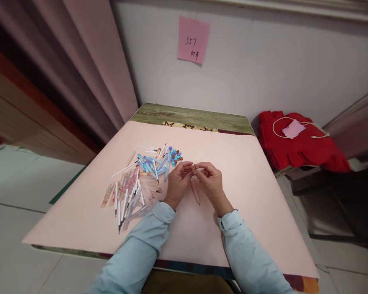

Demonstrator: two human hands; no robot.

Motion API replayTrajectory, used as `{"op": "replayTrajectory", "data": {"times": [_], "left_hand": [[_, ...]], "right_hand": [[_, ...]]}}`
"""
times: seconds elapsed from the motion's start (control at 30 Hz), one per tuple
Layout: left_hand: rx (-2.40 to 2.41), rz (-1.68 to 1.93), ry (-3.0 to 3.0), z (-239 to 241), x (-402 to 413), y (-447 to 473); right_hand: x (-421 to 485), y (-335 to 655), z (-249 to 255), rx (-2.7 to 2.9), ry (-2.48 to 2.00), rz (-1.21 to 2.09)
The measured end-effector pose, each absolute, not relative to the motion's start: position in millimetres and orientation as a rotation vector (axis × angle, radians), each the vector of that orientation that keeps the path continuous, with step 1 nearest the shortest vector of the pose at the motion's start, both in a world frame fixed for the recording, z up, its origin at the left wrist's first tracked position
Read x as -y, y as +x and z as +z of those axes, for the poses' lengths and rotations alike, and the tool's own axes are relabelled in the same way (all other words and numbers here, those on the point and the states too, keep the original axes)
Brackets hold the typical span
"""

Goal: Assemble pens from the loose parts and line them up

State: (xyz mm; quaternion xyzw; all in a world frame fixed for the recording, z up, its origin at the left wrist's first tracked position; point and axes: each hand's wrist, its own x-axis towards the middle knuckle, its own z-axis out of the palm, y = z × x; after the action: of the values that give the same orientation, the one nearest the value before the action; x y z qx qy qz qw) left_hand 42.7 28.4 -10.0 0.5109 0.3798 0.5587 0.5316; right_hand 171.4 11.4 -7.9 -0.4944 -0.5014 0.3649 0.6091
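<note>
My left hand [180, 181] and my right hand [210, 179] meet above the middle of the table, fingertips nearly touching. A small brown bear-like pen part [196, 166] is pinched between the thumb and finger of my right hand. My left fingers are pinched together beside it; what they hold is too small to make out. Below the hands a beige pen barrel [195, 192] slants down to its tip, its upper end hidden by the fingers. Blue pen barrels [151, 164] and small blue and brown pen parts [176, 156] are heaped beyond my left hand.
White pen refills [122, 206] and clear plastic sleeves [147, 194] lie to the left on the pink-covered table [248, 204]. A red cloth bundle [294, 151] with a white cable sits at the right. A pink note [193, 40] is on the wall.
</note>
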Motion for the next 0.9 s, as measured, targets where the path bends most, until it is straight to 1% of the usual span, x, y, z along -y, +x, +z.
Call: {"op": "replayTrajectory", "data": {"times": [0.1,0.2,0.33,0.37,0.43,0.57,0.63,0.77,0.9], "left_hand": [[-0.916,1.319,1.24,-9.9,-27.1,43.1],[-1.035,1.342,1.403,-4.7,-30.2,35.4],[-1.489,1.569,1.675,10.3,-43.0,10.0],[-1.598,1.569,1.718,13.5,-46.2,3.0],[-1.75,1.445,1.845,17.7,-50.4,-8.9],[-1.886,0.961,2.179,18.9,-47.9,-18.8],[-1.962,0.793,2.266,17.9,-44.6,-18.7],[-2.038,0.692,2.309,15.0,-42.6,-18.2],[-2.15,0.754,2.207,20.4,-44.3,-22.6]], "right_hand": [[-11.1,171.1,-7.7,1.139,-1.145,0.888],[-11.7,170.7,-8.6,1.019,-1.123,0.973],[-14.2,170.5,-12.2,0.824,-1.065,1.039],[-14.8,170.4,-13.4,0.8,-1.069,1.054],[-15.5,170.1,-15.5,0.797,-1.092,1.069],[-15.2,169.4,-17.5,0.863,-1.142,1.072],[-15.1,169.0,-18.2,0.883,-1.174,1.073],[-17.2,167.7,-22.1,0.899,-1.194,1.055],[-21.4,166.3,-29.0,0.925,-1.193,0.989]]}}
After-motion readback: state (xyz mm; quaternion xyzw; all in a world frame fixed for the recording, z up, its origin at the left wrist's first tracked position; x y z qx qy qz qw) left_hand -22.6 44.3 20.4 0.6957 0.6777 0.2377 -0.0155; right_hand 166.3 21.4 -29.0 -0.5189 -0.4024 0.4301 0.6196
